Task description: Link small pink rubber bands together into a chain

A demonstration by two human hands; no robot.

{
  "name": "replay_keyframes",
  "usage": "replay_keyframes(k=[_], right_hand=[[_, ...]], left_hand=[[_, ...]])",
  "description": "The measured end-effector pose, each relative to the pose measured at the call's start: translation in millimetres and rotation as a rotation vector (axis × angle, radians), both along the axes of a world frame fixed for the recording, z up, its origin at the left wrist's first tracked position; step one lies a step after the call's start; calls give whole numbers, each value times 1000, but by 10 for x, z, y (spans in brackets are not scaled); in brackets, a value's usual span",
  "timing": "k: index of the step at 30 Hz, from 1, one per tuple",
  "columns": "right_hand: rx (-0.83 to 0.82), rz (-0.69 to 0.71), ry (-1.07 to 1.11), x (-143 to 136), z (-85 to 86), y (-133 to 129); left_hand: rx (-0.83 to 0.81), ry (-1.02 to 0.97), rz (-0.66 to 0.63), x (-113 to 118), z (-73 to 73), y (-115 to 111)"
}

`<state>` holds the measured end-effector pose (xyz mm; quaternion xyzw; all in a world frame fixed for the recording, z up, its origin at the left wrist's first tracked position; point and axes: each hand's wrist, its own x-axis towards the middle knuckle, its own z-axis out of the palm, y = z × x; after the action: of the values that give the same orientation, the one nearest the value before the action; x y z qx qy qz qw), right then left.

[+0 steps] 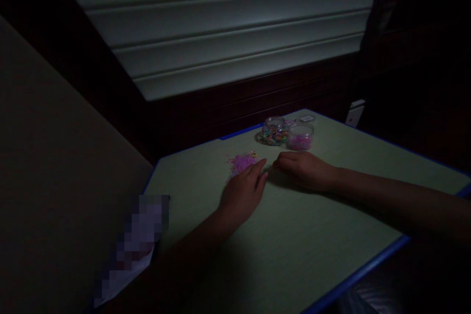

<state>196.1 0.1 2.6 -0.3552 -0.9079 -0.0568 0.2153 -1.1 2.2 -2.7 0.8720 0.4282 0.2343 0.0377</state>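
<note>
Pink pile on the tabletop, and you were apparently picking!
Your left hand was open at its edge, seemingly empty; right hand bunched, hold unclear; a careful pinch seemed called for.

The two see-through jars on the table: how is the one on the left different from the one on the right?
The left jar holds things of many colours, while the right jar holds pink bits. The right jar sits closer to the right hand; the left jar is farther from it. Both are clear and stand upright on the table.
</note>
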Motion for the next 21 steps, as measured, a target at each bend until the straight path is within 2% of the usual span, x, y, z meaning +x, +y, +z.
replay_keyframes(k=[12, 21], right_hand=[[-4, 11, -43, -1, 16, -14], [61, 22, -109, -3, 7, -10]], left_hand=[[15, 30, -44, -2, 3, -8], [15, 46, -67, -7, -9, -9]])
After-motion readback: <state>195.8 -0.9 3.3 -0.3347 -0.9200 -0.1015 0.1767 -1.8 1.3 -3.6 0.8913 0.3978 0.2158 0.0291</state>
